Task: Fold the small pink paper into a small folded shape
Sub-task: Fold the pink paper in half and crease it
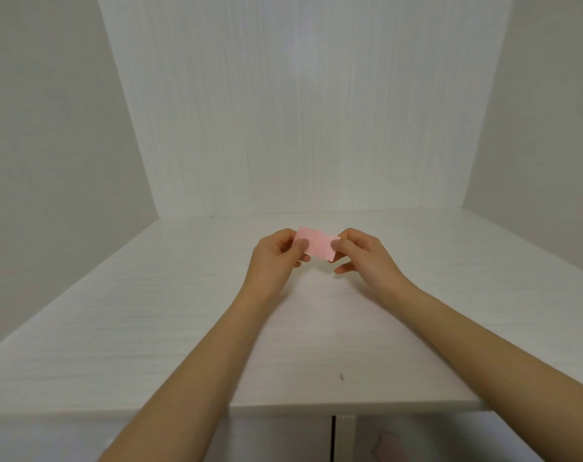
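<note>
Left hand (276, 253) and right hand (362, 251) each grip pinched on the pink paper (317, 243).

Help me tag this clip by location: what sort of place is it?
Probably a plain indoor craft or recording desk: a white wood-grain table boxed in by bare white walls, with only the pink paper held in two hands.

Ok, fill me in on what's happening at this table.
A person is holding a small pink paper up above a white table, one end pinched in the left hand and the other in the right hand. The paper looks like a flat rectangle right now, tilted slightly; whether it has already been folded can't be told. Nothing else is being handled.
</note>
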